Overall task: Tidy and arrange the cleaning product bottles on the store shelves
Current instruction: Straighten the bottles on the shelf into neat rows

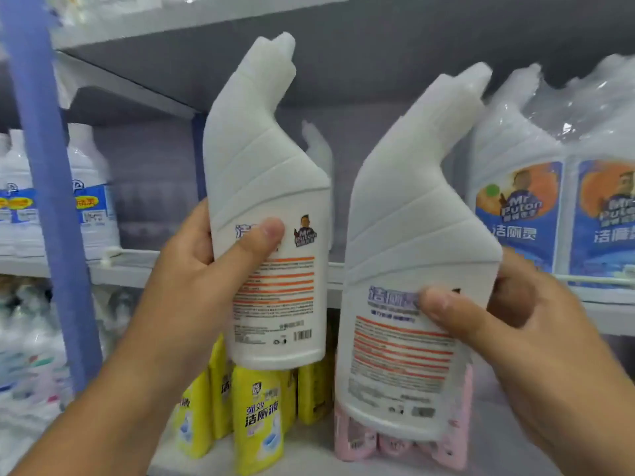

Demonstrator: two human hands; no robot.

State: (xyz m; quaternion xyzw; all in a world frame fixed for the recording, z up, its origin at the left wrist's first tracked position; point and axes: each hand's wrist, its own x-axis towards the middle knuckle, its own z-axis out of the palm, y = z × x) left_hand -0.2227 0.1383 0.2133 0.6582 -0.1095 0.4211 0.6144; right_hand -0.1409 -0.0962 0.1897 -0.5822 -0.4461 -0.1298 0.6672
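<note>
Head view: yellow bottles (256, 420), pink bottles (357, 438) behind held bottles (271, 207).

One head-worn camera faces forward, close to the shelves (240, 266), with hands (206, 269) rising from 6 o'clock.

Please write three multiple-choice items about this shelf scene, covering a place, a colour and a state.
1. Where do the yellow bottles stand?
A. top shelf
B. lower shelf, below the left hand's white bottle
C. floor

2. What colour are the front labels of the wrapped bottles at right?
A. blue
B. green
C. black

3. What is the right hand doing?
A. hanging idle
B. pressing the shelf
C. gripping a white bottle

Answers: 1 B, they sit under that held bottle; 2 A, blue around orange artwork; 3 C, thumb and fingers wrap it, like the left hand.
</note>
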